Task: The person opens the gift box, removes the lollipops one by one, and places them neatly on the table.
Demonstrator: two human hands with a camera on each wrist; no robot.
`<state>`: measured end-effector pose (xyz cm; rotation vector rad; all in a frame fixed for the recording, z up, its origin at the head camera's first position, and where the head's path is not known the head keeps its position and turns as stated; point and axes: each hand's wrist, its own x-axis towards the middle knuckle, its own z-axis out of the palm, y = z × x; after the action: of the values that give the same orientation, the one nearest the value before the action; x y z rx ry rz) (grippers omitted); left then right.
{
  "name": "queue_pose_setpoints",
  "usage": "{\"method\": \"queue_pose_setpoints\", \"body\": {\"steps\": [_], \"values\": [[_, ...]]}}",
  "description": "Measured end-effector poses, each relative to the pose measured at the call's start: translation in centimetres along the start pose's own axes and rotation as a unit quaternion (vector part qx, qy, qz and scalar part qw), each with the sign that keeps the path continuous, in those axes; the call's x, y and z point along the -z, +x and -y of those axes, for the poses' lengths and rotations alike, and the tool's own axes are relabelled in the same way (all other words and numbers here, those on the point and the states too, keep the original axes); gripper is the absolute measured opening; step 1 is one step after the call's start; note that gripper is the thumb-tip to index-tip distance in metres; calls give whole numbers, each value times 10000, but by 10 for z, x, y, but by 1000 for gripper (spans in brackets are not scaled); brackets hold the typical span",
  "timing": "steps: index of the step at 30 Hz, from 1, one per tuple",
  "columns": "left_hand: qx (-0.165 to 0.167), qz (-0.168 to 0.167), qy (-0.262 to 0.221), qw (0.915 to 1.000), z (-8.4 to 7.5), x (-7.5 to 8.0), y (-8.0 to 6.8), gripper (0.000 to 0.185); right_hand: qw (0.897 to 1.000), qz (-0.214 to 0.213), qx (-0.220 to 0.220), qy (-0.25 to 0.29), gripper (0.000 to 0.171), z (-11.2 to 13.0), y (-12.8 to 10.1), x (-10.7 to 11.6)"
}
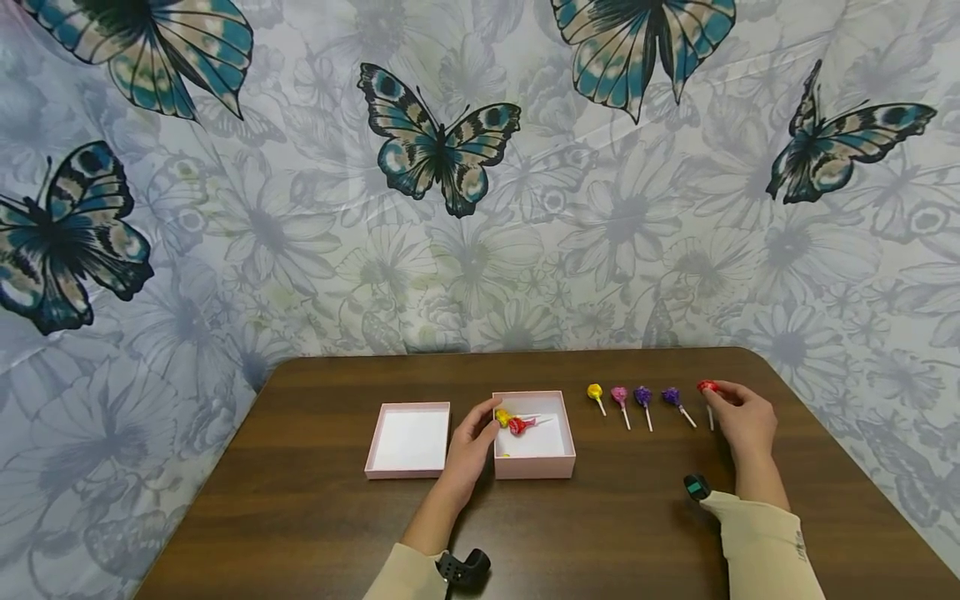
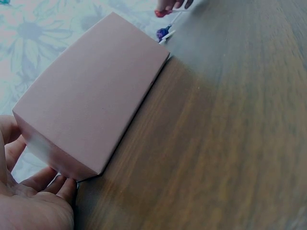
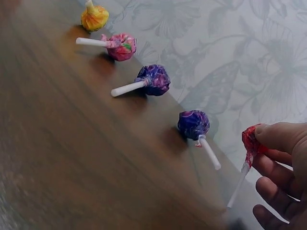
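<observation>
Right hand (image 1: pixel 742 421) pinches a crinkly red-wrapped lollipop (image 1: pixel 707 387); left hand (image 1: pixel 471 446), fingers relaxed, touches the square pink cardboard box (image 1: pixel 534 468).

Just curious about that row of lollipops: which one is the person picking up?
The red lollipop at the row's right end; the right hand pinches it.

Both hands (image 1: pixel 468 442) forward, right (image 1: pixel 742 417) seemingly pinching

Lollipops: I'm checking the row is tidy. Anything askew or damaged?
Nothing stands out. Four lollipops lie in a row on the table, wrappers intact; the right hand pinches a red lollipop.
</observation>
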<state>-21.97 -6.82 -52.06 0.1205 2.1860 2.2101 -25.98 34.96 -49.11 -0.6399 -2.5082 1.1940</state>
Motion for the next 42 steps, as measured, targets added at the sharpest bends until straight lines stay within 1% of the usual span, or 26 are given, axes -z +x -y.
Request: {"method": "queue_pose_setpoints", "body": {"steps": [3, 9, 14, 19, 27, 36, 42], "values": [[3, -56, -41, 10000, 2, 0, 1, 39, 9999, 110, 17, -99, 49, -4, 2, -2], [21, -22, -68, 10000, 2, -2, -1, 40, 9993, 237, 30, -295, 51, -13, 5, -2], [-14, 15, -78, 10000, 0, -4, -1, 40, 9982, 310, 171, -491, 54, -15, 6, 0], [-21, 15, -71, 10000, -2, -3, 1, 40, 9969, 250, 281, -690, 51, -16, 8, -3], [55, 47, -55, 10000, -3, -4, 0, 39, 9945, 92, 304, -1002, 47, -18, 7, -4], [78, -58, -36, 9999, -3, -2, -2, 40, 9947, 4, 260, -990, 46, -20, 3, -9], [86, -64, -10, 9999, -3, -1, -2, 39, 9952, -7, 220, -955, 46, -19, 3, -10]]}}
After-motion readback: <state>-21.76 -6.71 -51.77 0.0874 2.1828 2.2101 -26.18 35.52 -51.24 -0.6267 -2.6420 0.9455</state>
